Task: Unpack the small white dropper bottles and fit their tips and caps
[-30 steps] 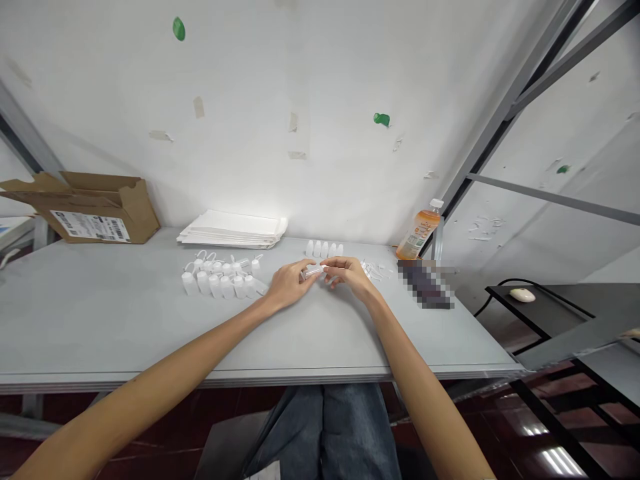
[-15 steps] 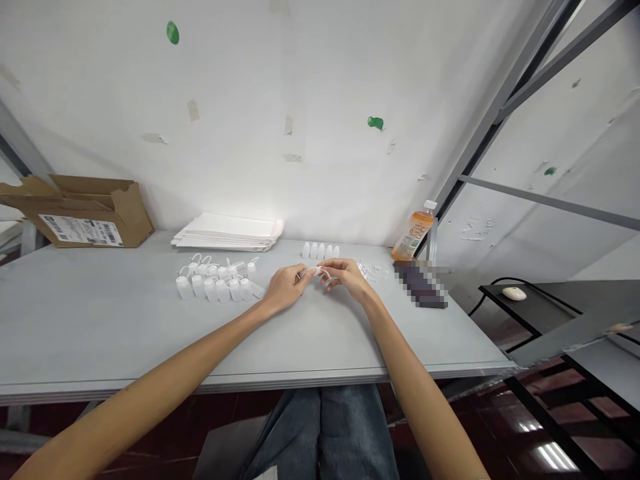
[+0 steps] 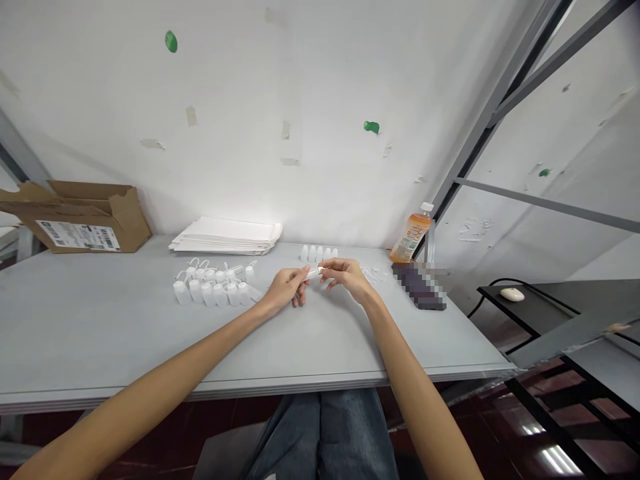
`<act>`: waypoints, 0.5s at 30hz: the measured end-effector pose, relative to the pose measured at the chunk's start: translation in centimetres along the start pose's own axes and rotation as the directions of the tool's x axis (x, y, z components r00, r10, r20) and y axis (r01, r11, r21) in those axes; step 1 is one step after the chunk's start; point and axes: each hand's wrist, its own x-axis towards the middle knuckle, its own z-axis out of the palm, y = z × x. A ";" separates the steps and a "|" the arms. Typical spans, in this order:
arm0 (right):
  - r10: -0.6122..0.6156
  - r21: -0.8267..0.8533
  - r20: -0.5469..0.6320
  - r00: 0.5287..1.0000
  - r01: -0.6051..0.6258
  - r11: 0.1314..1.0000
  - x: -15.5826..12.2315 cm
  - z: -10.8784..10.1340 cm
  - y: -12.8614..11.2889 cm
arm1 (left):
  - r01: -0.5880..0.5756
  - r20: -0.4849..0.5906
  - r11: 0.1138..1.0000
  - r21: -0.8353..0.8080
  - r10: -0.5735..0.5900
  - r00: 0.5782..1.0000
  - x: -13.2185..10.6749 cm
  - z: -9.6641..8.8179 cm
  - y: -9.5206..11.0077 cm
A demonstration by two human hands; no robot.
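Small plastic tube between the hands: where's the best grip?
Probably pinch the small plastic tube around its middle, coming from the near side. It looks slim and lies almost level, with the left hand at one end and the right hand at the other.

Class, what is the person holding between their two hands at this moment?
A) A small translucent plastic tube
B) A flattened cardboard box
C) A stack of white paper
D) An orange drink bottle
A: the small translucent plastic tube sits at the left hand's fingertips, with the right hand meeting its other end.
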 end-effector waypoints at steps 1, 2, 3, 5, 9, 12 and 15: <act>-0.008 -0.003 0.001 1.000 0.008 1.000 0.0 0.0 0.0 | 0.026 0.013 0.999 -0.032 -0.026 1.000 0.0 0.0 0.0; -0.015 -0.004 -0.002 1.000 0.015 1.000 0.0 -0.1 0.1 | 0.047 0.024 0.997 -0.059 -0.046 0.999 0.1 0.0 0.0; -0.022 -0.003 -0.007 1.000 0.022 1.000 0.0 -0.1 0.1 | 0.062 0.029 0.995 -0.081 -0.060 0.998 0.1 0.0 0.0; -0.036 0.003 -0.030 0.999 0.036 0.999 0.1 -0.3 0.1 | 0.079 0.025 0.991 -0.109 -0.077 0.997 0.1 -0.1 0.0; -0.067 -0.001 -0.126 0.990 0.067 0.998 0.2 -1.3 0.3 | 0.072 0.004 0.991 -0.114 -0.072 0.997 0.1 -0.4 0.2; -0.124 -0.082 -0.256 0.959 0.107 0.991 0.3 -2.5 0.5 | 0.055 0.007 0.993 -0.107 -0.055 0.998 0.0 -0.4 0.3; -0.179 -0.114 -0.418 0.891 0.144 0.983 0.2 -4.0 1.0 | 0.045 0.032 0.994 -0.101 -0.042 0.999 -0.1 -0.4 0.2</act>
